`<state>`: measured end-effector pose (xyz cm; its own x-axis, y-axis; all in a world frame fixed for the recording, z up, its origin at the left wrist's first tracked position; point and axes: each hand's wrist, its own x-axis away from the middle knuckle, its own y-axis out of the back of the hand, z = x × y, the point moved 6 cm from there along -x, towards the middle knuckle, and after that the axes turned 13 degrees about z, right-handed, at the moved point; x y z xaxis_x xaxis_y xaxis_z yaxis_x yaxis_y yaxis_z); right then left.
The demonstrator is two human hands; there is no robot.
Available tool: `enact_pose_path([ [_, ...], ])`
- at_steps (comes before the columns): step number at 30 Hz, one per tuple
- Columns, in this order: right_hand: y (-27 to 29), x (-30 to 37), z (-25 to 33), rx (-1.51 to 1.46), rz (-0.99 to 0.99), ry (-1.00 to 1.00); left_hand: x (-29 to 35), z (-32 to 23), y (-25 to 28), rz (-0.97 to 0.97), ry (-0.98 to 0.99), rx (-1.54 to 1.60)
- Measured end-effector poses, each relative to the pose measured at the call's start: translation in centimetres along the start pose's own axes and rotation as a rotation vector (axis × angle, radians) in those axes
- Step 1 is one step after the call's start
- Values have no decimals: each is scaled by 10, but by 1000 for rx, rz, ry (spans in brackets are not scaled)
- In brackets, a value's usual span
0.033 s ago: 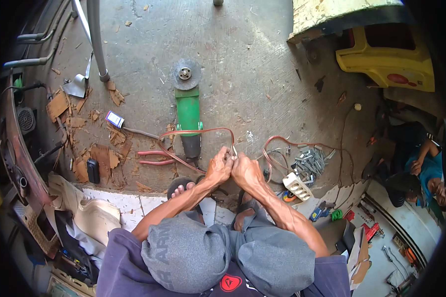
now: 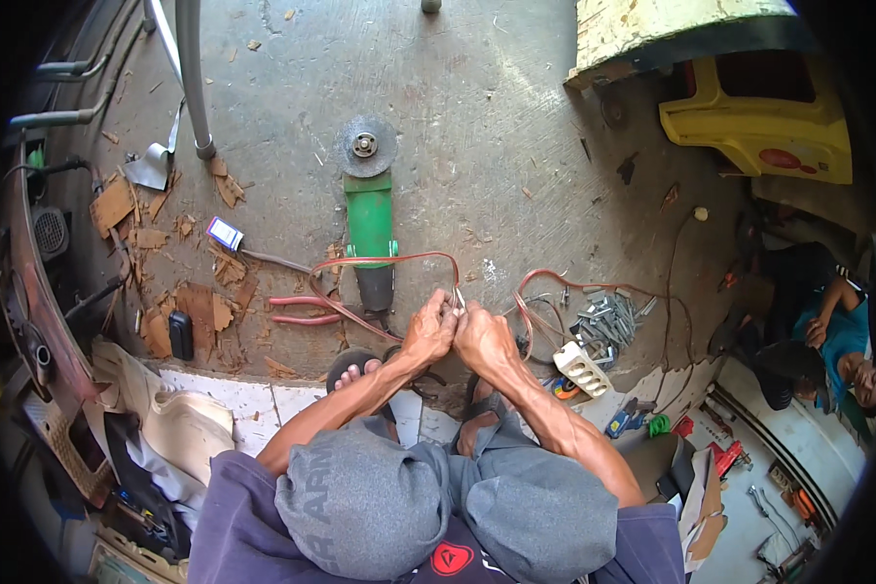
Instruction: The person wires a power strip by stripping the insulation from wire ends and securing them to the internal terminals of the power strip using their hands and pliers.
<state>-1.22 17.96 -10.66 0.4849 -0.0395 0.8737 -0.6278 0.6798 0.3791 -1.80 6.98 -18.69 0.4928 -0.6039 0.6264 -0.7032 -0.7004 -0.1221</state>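
My left hand (image 2: pixel 430 328) and my right hand (image 2: pixel 487 338) meet in front of my knees, both closed with fingertips pinched together. Between them is the end of a reddish two-core electrical cable (image 2: pixel 409 256), its pale strands just showing above the fingers. The exact grip on the strands is hidden. This cable loops left across a green angle grinder (image 2: pixel 369 219), which lies beyond my left hand with its disc pointing away. Pliers with red handles (image 2: pixel 302 310) lie left of the hands. Right of them, a white multi-socket power strip (image 2: pixel 582 370) rests near another stretch of reddish cable (image 2: pixel 594 284).
A pile of metal screws or anchors (image 2: pixel 605 326) lies at right. Torn brown cardboard scraps (image 2: pixel 204 307) and a black case (image 2: pixel 180 335) are at left. Metal legs (image 2: pixel 197 107) stand far left. Another person (image 2: pixel 832 326) is at the right edge, near tools (image 2: pixel 725 457) on the floor.
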Motion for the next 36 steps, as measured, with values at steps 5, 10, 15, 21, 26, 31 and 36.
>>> enact_pose_path([
  [5,-7,-1,3,166,-65,-16,3,-7,2,16,4,-153],
  [10,-1,-2,0,131,-39,-28,2,-10,1,30,-25,-145],
  [15,-8,0,-11,-103,-139,32,1,-6,1,52,-66,-113],
  [21,4,7,2,79,-73,-33,-1,-2,3,35,-70,-200],
  [26,6,-2,-26,24,-95,67,-11,-2,-2,39,-48,34],
  [31,15,11,-11,-75,-222,178,-9,-23,0,-60,-41,387],
  [36,33,34,7,-5,-300,254,-3,-51,16,-28,-158,430],
])
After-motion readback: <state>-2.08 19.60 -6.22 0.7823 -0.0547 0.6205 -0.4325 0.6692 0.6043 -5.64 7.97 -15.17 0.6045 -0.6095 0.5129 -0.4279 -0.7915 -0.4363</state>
